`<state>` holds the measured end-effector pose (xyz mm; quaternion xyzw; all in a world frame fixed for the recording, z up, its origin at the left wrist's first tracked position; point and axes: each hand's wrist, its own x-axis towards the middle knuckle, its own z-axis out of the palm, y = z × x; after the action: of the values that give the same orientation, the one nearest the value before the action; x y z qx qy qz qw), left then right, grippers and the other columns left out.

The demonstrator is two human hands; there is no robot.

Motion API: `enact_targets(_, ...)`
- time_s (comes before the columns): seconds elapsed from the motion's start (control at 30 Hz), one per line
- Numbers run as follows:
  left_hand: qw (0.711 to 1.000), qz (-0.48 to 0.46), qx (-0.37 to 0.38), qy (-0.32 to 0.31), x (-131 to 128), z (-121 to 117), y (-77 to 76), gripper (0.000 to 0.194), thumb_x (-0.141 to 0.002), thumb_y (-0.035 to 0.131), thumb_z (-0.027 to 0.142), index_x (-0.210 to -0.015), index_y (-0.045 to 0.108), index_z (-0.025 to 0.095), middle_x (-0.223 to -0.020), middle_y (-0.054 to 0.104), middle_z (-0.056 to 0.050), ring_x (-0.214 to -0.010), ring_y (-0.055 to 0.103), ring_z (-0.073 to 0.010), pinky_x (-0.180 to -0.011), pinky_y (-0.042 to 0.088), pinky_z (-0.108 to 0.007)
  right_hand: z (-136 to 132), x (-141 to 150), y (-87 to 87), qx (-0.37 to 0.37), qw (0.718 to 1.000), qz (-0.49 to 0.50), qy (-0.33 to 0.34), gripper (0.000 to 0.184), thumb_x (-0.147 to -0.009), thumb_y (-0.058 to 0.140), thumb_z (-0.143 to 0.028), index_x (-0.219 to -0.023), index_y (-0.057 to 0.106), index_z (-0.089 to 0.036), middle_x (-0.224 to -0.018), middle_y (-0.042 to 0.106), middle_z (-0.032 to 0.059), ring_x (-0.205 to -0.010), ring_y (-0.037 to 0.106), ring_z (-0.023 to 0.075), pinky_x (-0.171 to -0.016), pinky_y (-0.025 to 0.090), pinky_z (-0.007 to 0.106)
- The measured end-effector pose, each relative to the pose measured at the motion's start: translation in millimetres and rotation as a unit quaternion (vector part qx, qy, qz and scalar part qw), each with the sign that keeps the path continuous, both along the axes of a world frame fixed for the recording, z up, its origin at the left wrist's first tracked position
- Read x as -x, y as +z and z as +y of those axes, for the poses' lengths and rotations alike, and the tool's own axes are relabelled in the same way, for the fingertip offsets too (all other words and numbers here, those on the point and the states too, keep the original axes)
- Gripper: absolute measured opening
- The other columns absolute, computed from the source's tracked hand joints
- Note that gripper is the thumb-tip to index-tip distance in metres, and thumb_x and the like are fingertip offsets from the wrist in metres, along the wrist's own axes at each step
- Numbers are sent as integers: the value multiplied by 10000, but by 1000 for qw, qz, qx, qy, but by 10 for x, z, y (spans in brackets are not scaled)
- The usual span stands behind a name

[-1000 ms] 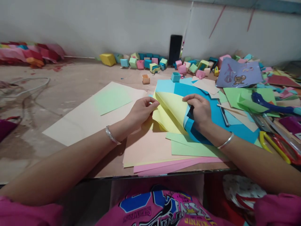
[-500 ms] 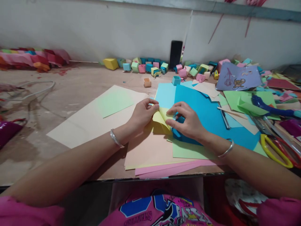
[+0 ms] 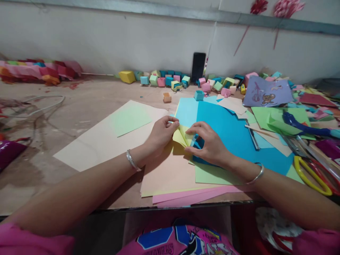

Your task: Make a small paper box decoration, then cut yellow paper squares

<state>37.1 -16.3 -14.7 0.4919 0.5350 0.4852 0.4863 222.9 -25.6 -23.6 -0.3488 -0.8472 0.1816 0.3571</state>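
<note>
The left hand (image 3: 160, 135) is pinching the left end of the bent yellow paper (image 3: 180, 139), maybe so it can't slip. The right hand (image 3: 212, 144) is curving around the other end, thumb and fingers apart, maybe guiding it; I can't tell if it is gripping. The yellow paper is sitting mid-clock, above a peach sheet (image 3: 167, 177). A big blue sheet (image 3: 225, 122) is lying flat toward two o'clock. Near twelve, a black phone (image 3: 198, 67) is standing against the wall (image 3: 106, 42), perhaps so it won't fall.
</note>
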Motion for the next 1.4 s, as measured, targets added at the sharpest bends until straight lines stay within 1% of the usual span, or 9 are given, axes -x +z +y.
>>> enact_targets(0.13,1000,-26,8,-2,-17,2,-5,69,-849,621,212,-906,596,181,-618,556,25,-525,544,-110,-492,398,-216,33,2,-8,58,998,5,-13,362,-720,795,-250,-1025,606,-201,-1050,601,86,-984,567,228,-660,519,315)
enact_targets(0.3,999,-30,-3,-9,9,34,-84,126,-848,631,259,-955,595,203,-625,569,19,-519,563,-123,-472,395,-221,116,-11,-47,140,989,37,-35,392,-664,830,-299,-983,623,-207,-970,643,38,-861,584,190,-732,494,328)
enact_targets(0.5,1000,-12,-13,7,24,48,-117,161,-843,643,281,-979,613,202,-636,582,9,-525,565,-121,-467,371,-215,158,-22,-80,206,975,79,-26,398,-650,818,-325,-982,641,-195,-922,652,29,-774,580,168,-683,473,310)
enact_targets(0.73,1000,-25,-11,-1,5,41,-96,166,-832,644,264,-979,606,197,-624,569,18,-519,550,-117,-478,390,-222,101,-15,-60,99,994,48,6,297,-744,720,-195,-1036,667,-206,-967,641,37,-821,578,154,-703,468,282)
enact_targets(0.83,1000,-12,-13,-3,4,42,-97,150,-833,642,271,-958,610,194,-610,550,25,-508,517,-105,-469,359,-213,61,5,-64,71,996,52,20,183,-769,648,-124,-917,714,-209,-827,622,14,-727,559,130,-641,442,257)
enact_targets(1.0,999,52,7,-13,10,4,-13,301,-825,668,385,-1057,606,204,-621,538,33,-509,505,-106,-464,319,-210,50,15,-56,63,989,130,-36,191,-769,552,-92,-790,716,-188,-728,626,6,-645,531,118,-597,413,258)
enact_targets(1.1,995,92,39,-23,24,-6,66,441,-779,670,251,-1200,543,216,-685,540,32,-576,551,-124,-484,353,-215,111,-20,-23,89,967,212,-111,178,-742,542,-131,-774,711,-181,-779,663,19,-689,555,134,-616,419,271)
enact_targets(1.23,984,150,87,-44,46,41,188,505,-677,619,93,-1168,587,206,-682,510,32,-543,492,-110,-440,301,-217,249,-124,66,189,902,347,-177,177,-671,563,-179,-775,707,-178,-779,683,12,-631,518,125,-570,391,270)
enact_targets(1.4,989,125,46,-58,47,131,573,255,-683,609,69,-891,717,170,-657,596,-18,-516,507,-108,-411,325,-201,417,-292,147,241,839,442,-208,184,-596,580,-178,-734,702,-181,-687,634,-1,-579,461,115,-539,370,268)
